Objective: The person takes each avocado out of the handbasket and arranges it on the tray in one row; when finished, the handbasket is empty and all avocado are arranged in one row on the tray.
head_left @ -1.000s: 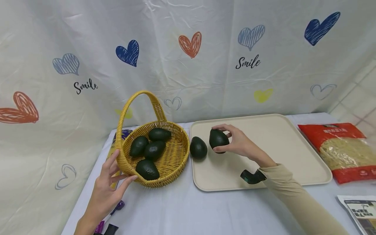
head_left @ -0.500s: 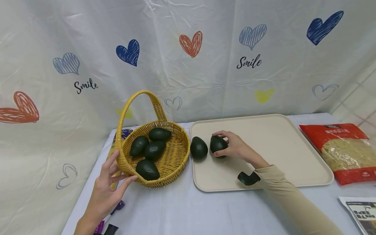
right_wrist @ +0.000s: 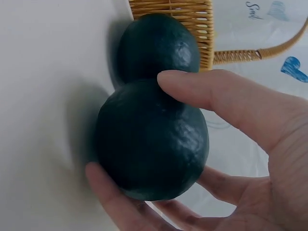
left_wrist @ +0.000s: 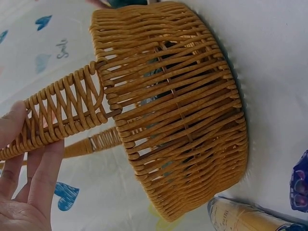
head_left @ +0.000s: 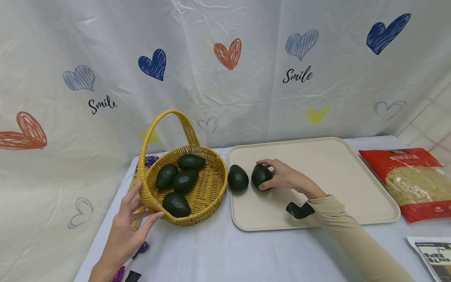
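Note:
A yellow wicker basket (head_left: 208, 214) with a tall arched handle holds several dark green avocados (head_left: 176, 203). My left hand (head_left: 127, 231) grips the handle near its base on the left, and the left wrist view shows thumb and fingers on either side of the woven handle (left_wrist: 67, 103). On the beige tray (head_left: 327, 176), my right hand (head_left: 283, 176) holds an avocado (head_left: 260, 175) between thumb and fingers. Another avocado (head_left: 237, 178) lies just left of it, by the tray's left edge. In the right wrist view the held avocado (right_wrist: 151, 142) partly covers that other one (right_wrist: 156, 48).
To the right of the tray lies a red bag of pale dry food (head_left: 412, 180), with a printed packet (head_left: 435, 254) nearer the front. Purple-wrapped items (head_left: 142, 247) lie beside my left wrist. A white curtain (head_left: 253, 98) with hearts hangs behind the table.
My right hand has lowered its avocado slightly toward the tray, beside the other avocado. The left hand and the basket have stayed in place.

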Action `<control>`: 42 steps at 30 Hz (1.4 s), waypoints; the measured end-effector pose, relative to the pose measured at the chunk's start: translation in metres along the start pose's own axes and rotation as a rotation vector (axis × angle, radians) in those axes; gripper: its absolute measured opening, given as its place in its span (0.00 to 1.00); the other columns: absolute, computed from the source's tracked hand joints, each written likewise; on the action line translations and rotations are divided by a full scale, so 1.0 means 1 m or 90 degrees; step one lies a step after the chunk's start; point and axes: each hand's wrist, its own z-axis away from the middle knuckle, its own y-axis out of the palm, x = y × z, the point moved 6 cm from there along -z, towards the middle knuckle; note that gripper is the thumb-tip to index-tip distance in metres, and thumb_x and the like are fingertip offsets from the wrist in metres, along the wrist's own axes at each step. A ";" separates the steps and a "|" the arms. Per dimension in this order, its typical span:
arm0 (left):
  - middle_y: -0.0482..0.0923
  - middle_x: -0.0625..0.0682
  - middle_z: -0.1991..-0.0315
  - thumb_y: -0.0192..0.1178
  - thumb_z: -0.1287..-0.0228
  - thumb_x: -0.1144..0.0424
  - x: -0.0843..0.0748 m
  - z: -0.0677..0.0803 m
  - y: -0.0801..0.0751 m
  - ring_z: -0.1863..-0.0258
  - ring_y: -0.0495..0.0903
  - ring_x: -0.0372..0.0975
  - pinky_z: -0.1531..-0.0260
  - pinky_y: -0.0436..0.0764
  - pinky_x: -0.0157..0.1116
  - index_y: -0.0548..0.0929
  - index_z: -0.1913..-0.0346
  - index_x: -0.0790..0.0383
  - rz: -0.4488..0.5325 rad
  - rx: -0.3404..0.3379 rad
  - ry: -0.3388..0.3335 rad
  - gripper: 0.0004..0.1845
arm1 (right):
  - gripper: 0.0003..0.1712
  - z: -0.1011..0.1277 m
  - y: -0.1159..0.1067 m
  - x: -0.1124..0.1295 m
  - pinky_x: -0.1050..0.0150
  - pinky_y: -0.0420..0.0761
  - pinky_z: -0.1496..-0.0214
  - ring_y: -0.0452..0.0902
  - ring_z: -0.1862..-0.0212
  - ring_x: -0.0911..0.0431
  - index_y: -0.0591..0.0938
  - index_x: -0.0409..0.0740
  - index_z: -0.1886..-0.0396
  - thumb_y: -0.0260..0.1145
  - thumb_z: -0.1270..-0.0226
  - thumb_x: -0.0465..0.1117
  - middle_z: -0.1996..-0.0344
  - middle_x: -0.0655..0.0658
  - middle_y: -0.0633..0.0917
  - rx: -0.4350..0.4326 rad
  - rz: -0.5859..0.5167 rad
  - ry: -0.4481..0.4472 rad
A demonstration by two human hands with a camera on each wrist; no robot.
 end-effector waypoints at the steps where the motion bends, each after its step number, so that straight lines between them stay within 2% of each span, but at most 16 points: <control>1: 0.72 0.35 0.37 0.76 0.63 0.92 0.000 0.000 0.000 0.43 0.76 0.18 0.55 0.84 0.19 0.56 0.18 0.64 -0.002 -0.001 -0.003 0.65 | 0.50 -0.001 0.000 0.000 0.54 0.78 0.45 0.75 0.43 0.38 0.69 0.36 0.24 0.81 0.45 0.41 0.33 0.27 0.71 -0.002 0.002 0.000; 9: 0.76 0.41 0.38 0.76 0.63 0.91 0.002 0.002 0.000 0.43 0.76 0.18 0.55 0.84 0.20 0.56 0.18 0.64 0.000 0.000 -0.009 0.66 | 0.49 -0.010 0.004 -0.003 0.62 0.78 0.50 0.81 0.51 0.47 0.70 0.34 0.24 0.81 0.43 0.43 0.33 0.28 0.73 -0.015 0.007 0.003; 16: 0.73 0.35 0.37 0.76 0.63 0.92 0.001 0.003 0.000 0.44 0.77 0.18 0.56 0.85 0.21 0.56 0.18 0.64 0.005 0.001 -0.005 0.66 | 0.49 -0.012 0.005 0.000 0.60 0.79 0.49 0.81 0.50 0.45 0.70 0.33 0.24 0.81 0.43 0.41 0.33 0.29 0.73 -0.014 -0.003 -0.003; 18: 0.75 0.37 0.37 0.77 0.51 0.82 0.002 0.003 -0.001 0.44 0.77 0.19 0.55 0.85 0.21 0.56 0.18 0.64 0.010 0.003 0.000 0.58 | 0.49 -0.013 0.005 0.002 0.58 0.80 0.48 0.80 0.48 0.43 0.70 0.33 0.24 0.81 0.44 0.40 0.33 0.29 0.73 -0.011 -0.004 -0.009; 20: 0.75 0.38 0.38 0.76 0.49 0.79 0.003 0.003 -0.002 0.44 0.77 0.19 0.55 0.85 0.21 0.56 0.18 0.65 0.012 0.005 0.004 0.57 | 0.49 -0.013 0.005 0.005 0.56 0.80 0.47 0.78 0.46 0.41 0.69 0.32 0.24 0.82 0.44 0.39 0.34 0.28 0.73 -0.008 -0.003 -0.015; 23: 0.75 0.38 0.38 0.77 0.49 0.78 0.004 0.004 -0.002 0.43 0.77 0.20 0.55 0.85 0.21 0.56 0.18 0.65 0.015 0.006 0.004 0.57 | 0.50 -0.014 0.005 0.006 0.53 0.79 0.44 0.76 0.45 0.40 0.69 0.32 0.25 0.82 0.45 0.39 0.34 0.29 0.73 -0.008 -0.003 -0.023; 25: 0.74 0.35 0.37 0.77 0.62 0.89 0.003 0.003 -0.002 0.44 0.77 0.19 0.55 0.85 0.20 0.56 0.18 0.65 0.011 0.004 0.002 0.64 | 0.50 -0.013 0.006 0.007 0.52 0.78 0.43 0.74 0.45 0.39 0.69 0.32 0.25 0.83 0.45 0.39 0.35 0.29 0.73 -0.008 0.000 -0.028; 27: 0.73 0.34 0.37 0.76 0.64 0.92 0.002 0.004 -0.002 0.44 0.77 0.19 0.55 0.84 0.20 0.56 0.18 0.65 0.006 0.001 -0.002 0.66 | 0.51 -0.013 0.006 0.007 0.50 0.78 0.41 0.74 0.44 0.38 0.69 0.33 0.25 0.83 0.46 0.39 0.35 0.29 0.73 -0.007 0.001 -0.033; 33: 0.72 0.33 0.37 0.76 0.64 0.92 0.002 0.006 -0.003 0.44 0.77 0.18 0.55 0.84 0.20 0.56 0.18 0.65 0.005 -0.001 -0.004 0.66 | 0.50 -0.008 0.004 0.007 0.45 0.80 0.39 0.75 0.38 0.32 0.69 0.33 0.25 0.82 0.46 0.37 0.33 0.25 0.71 -0.002 -0.005 -0.031; 38: 0.72 0.34 0.36 0.76 0.66 0.93 0.003 0.003 -0.002 0.44 0.77 0.20 0.54 0.84 0.20 0.56 0.18 0.66 0.013 0.001 0.015 0.66 | 0.49 -0.005 -0.001 0.006 0.45 0.80 0.38 0.74 0.37 0.32 0.70 0.35 0.25 0.82 0.45 0.38 0.33 0.26 0.71 -0.007 0.003 -0.025; 42: 0.69 0.31 0.34 0.76 0.64 0.92 0.002 0.000 -0.002 0.43 0.77 0.20 0.54 0.84 0.20 0.56 0.18 0.66 0.016 0.002 0.014 0.66 | 0.48 -0.005 -0.005 0.008 0.42 0.79 0.37 0.72 0.36 0.31 0.70 0.35 0.25 0.81 0.44 0.38 0.32 0.26 0.70 -0.007 0.007 -0.027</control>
